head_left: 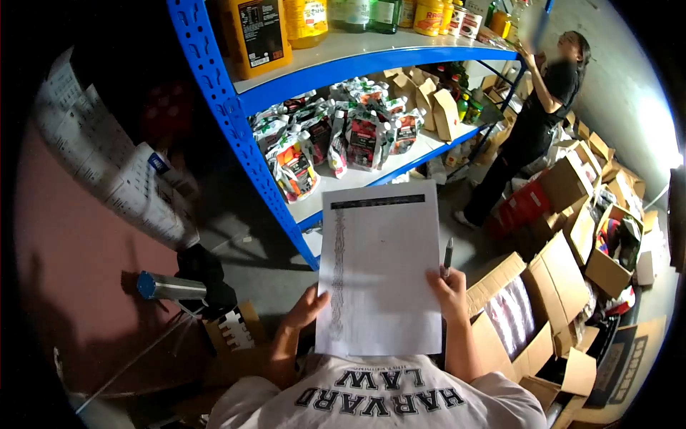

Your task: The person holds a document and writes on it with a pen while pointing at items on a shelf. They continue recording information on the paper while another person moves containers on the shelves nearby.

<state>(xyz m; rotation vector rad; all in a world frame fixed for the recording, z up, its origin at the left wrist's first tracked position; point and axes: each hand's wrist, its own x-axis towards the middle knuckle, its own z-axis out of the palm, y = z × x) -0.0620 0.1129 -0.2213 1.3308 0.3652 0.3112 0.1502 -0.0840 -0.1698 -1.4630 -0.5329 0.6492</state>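
Observation:
A white sheet of paper (389, 279) with a dark heading bar and a column of small print down its left side is held up in front of my chest. My left hand (309, 306) grips its left edge, the fingers hidden behind it. On the opposite edge, my right hand (449, 289) pinches the paper and also holds a pen (449, 253), which points upward. The small print is too blurred to read.
Ahead stands a blue-framed shelf (357, 70) with bottles on top and several pouches (368, 136) below. Open cardboard boxes (561, 282) crowd the right side. Another person (547, 107) stands at the shelf's far end. A metal cylinder (171, 287) is at left.

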